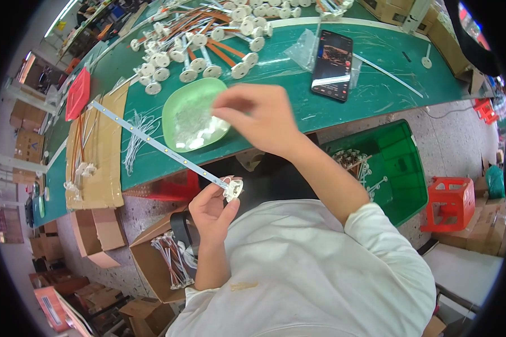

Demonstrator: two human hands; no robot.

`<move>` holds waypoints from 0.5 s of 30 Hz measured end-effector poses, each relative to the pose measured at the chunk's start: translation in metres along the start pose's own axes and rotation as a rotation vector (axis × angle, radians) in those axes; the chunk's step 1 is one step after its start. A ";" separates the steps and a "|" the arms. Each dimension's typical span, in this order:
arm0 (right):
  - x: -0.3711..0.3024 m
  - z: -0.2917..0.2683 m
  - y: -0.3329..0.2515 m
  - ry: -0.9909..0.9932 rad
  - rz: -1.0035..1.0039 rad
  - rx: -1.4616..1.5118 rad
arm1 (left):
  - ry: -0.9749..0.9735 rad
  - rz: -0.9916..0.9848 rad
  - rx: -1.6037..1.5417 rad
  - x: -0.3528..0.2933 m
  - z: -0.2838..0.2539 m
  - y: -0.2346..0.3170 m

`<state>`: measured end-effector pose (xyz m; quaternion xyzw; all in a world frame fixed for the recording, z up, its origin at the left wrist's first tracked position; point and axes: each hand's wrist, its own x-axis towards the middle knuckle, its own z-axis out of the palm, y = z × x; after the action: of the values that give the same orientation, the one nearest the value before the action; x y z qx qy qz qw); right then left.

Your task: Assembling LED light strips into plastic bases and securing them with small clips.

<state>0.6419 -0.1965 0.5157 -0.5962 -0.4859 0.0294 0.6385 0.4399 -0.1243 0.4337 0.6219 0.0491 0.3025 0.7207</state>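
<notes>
The left hand (211,209) is in front of the counter (278,50), near the front of the white shirt (315,258). Its grip is clamped, thumb against fingers, on the white end cap (234,190) of a light strip (158,146). The light strip is narrow and pale, with small yellowish lamps spaced along one face. It extends from the left hand up and to the left, crosses the front edge of the counter, and passes just beside the green bowl (201,87). Its far end is above the cardboard sheet (109,168).

The right hand (260,115) is above the right side of the green bowl, palm down. Its thumb and forefinger are close to each other; whether this grip is closed on a part cannot be told. The green bowl stands on the counter and contains small clear pieces (194,126).

A bundle of white cord (134,143) lies between the cardboard sheet and the green bowl. Behind the green bowl is a heap of orange and white strips (225,54) with round white ends. A phone (331,64), screen lit, lies to the right, beside a clear bag (302,50). Below the counter, at right, stands a green bin (407,168) holding further parts.
</notes>
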 end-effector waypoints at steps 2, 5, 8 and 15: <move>-0.023 -0.007 -0.011 0.079 0.274 0.261 | 0.025 0.061 -0.022 0.001 0.006 0.007; -0.049 -0.017 -0.020 0.200 0.601 0.754 | 0.043 0.111 -0.067 0.005 0.016 0.016; -0.064 -0.017 -0.020 0.198 0.643 1.006 | 0.066 0.141 -0.100 0.005 0.026 0.020; -0.079 -0.011 -0.020 0.198 0.654 1.087 | 0.067 0.279 -0.125 0.014 0.039 0.024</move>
<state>0.5969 -0.2587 0.4871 -0.3048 -0.1336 0.4097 0.8494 0.4595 -0.1504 0.4690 0.5663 -0.0326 0.4224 0.7069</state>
